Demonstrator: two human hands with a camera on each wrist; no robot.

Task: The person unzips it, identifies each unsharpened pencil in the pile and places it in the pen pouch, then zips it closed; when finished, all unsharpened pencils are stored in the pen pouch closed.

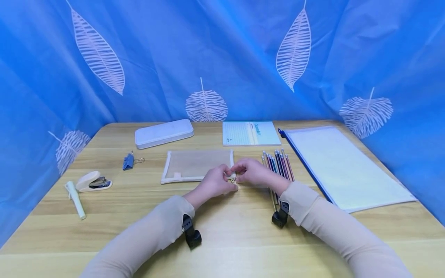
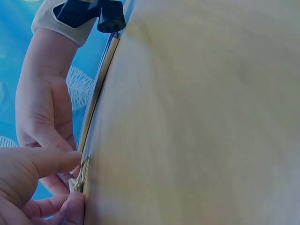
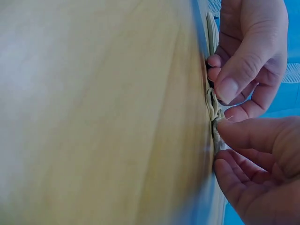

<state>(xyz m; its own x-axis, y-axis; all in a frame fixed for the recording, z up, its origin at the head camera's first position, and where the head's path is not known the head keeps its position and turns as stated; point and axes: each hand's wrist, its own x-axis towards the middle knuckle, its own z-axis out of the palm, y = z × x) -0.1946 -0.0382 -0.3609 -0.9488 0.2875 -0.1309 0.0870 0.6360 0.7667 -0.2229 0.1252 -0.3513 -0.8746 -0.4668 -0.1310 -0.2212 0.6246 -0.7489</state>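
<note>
A flat mesh pouch [image 1: 199, 164] with a white border lies mid-table. Both hands meet at its front right corner. My left hand [image 1: 217, 180] pinches the border there, thumb toward me and fingers on the far side. From the right, my right hand [image 1: 252, 172] pinches the same corner, its fingertips right beside the left ones. A small gold-coloured metal pull [image 1: 233, 180] shows between the fingertips. In the right wrist view, folded cream edging [image 3: 212, 104] shows beside the left thumb. I cannot tell which hand grips the metal pull.
Several pencils [image 1: 278, 164] lie partly under the right forearm. A blue-edged document bag [image 1: 342, 166] is at right. Behind stand a white case [image 1: 164, 133] and a notebook [image 1: 252, 133]. At left are a blue binder clip [image 1: 128, 161], a stapler [image 1: 92, 181] and a pale green pen-like stick [image 1: 75, 200].
</note>
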